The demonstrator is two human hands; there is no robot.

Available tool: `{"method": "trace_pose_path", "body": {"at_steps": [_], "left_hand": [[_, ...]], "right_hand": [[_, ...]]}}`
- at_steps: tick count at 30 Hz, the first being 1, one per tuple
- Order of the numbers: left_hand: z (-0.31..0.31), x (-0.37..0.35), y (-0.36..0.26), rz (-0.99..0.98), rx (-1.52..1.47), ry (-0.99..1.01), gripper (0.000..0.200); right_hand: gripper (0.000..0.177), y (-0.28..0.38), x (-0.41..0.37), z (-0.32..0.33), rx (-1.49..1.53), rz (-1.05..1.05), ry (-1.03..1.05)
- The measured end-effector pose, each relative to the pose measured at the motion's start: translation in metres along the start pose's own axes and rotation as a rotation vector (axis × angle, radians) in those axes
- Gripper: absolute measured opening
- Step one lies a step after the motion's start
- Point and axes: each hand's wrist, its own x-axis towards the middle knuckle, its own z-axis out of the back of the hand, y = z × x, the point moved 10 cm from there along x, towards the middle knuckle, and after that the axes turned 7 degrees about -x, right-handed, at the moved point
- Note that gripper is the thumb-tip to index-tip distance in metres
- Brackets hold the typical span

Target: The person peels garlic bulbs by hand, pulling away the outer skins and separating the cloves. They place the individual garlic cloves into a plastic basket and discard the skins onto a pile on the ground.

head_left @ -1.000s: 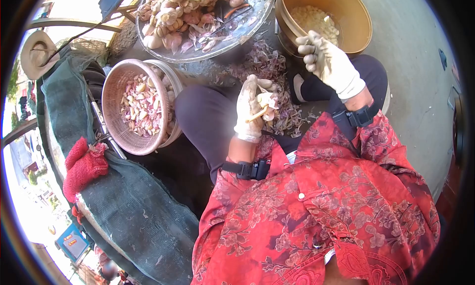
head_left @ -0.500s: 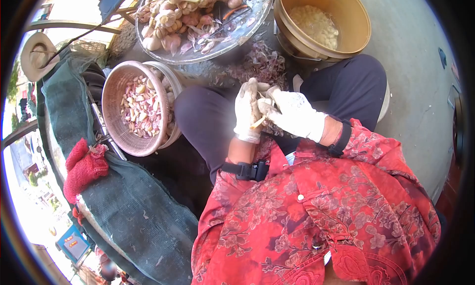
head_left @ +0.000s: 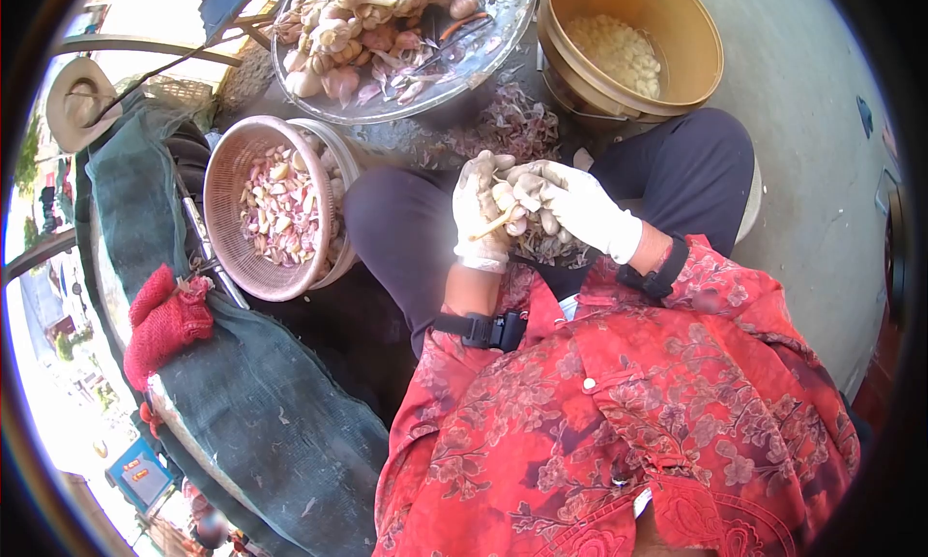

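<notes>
1. My left hand (head_left: 480, 214) is closed, its fingers curled up around a garlic cluster (head_left: 512, 197) that I hold over my lap, between my knees.
2. My right hand (head_left: 580, 209) meets it from the right, with bent fingertips pinched onto the same cluster. Both hands touch it, so neither is nearer.
3. A thin pale stalk (head_left: 488, 226) pokes out low by my left palm, its long axis slanting down to my left. I cannot tell whether it is a stem or a tool.
4. The woven basket (head_left: 224, 180) of cloves sits to my left beside that knee, tipped toward me and closer to my left hand.
5. The brass-coloured bowl (head_left: 681, 20) of pale cloves stands ahead to the right, past my right knee, on my right hand's side.
6. The metal tray (head_left: 503, 11) of whole bulbs lies straight ahead, with loose skins (head_left: 517, 122) heaped between it and my hands.
7. There is open room above my right thigh toward the bowl. The left is tighter, hemmed in by the basket's edge.
</notes>
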Motion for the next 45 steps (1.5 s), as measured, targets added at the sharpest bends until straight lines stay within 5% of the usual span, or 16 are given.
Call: {"method": "trace_pose_path", "body": {"at_steps": [6,8,12,14,15,18,21,27,30,33,34,40,42,43,45], "left_hand": [[0.011,0.008,0.010,-0.009,-0.121,-0.018,0.023],[0.012,0.008,0.004,-0.067,-0.081,-0.046,0.019],[0.006,0.003,-0.002,-0.107,0.066,-0.032,0.017],[-0.018,-0.010,-0.036,-0.554,0.597,0.073,0.019],[-0.017,-0.011,-0.036,-0.561,0.596,0.074,0.019],[-0.009,-0.006,-0.031,-0.506,0.518,0.087,0.020],[0.036,0.026,0.018,-0.039,-0.166,0.056,0.021],[0.040,0.027,0.019,0.012,-0.221,0.029,0.023],[0.022,0.012,0.003,-0.119,-0.124,0.052,0.025],[0.011,0.009,0.003,-0.052,-0.149,0.112,0.028],[0.008,0.006,0.003,-0.051,-0.148,0.110,0.028],[-0.003,0.006,0.002,-0.093,-0.079,0.155,0.030],[-0.007,0.003,0.003,-0.087,-0.016,0.163,0.029],[-0.013,-0.003,-0.011,-0.226,0.328,0.164,0.027],[-0.025,-0.013,-0.019,-0.243,0.321,0.159,0.026]], "right_hand": [[0.034,0.015,-0.005,-0.001,-0.145,-0.027,0.031],[0.032,0.001,-0.001,-0.005,0.099,-0.108,0.020],[0.030,-0.008,0.005,-0.004,0.110,-0.124,0.027],[0.025,0.004,0.003,-0.005,-0.148,-0.033,0.028],[0.025,0.005,0.002,-0.006,-0.150,-0.027,0.028],[0.027,0.014,-0.003,-0.007,-0.086,0.047,0.017],[0.030,0.029,-0.012,-0.011,0.007,0.094,0.093],[0.033,0.013,-0.023,0.021,0.154,-0.127,0.198],[0.037,0.036,-0.016,0.065,0.307,-0.023,0.164],[0.046,0.074,-0.004,0.128,0.719,0.332,-0.068],[0.045,0.061,0.002,0.145,0.865,0.197,-0.196],[0.046,0.003,-0.001,0.049,0.274,-0.199,0.114],[0.037,0.004,-0.006,0.018,0.072,-0.085,0.135],[0.037,-0.001,-0.004,0.006,0.004,-0.080,0.167],[0.036,-0.007,0.000,-0.009,-0.064,-0.073,0.204]]}}
